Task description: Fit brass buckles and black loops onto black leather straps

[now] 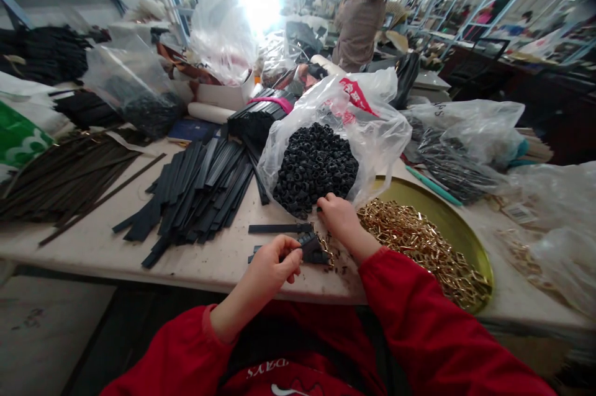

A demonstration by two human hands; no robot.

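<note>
"Where's the right hand [339, 217]?"

"At the near edge of the plastic bag [387, 129], fingers bent against its black loops [314, 163]; I can't tell whether they grip one."

"And the left hand [275, 261]?"

"In front of the bag, above the counter [195, 267], fingers drawn nearly together at some dark straps [315, 253]. Any hold is unclear."

"Anything beside the bag?"

"Black strips [200, 188] left, gold buckles [419, 244] right."
</note>
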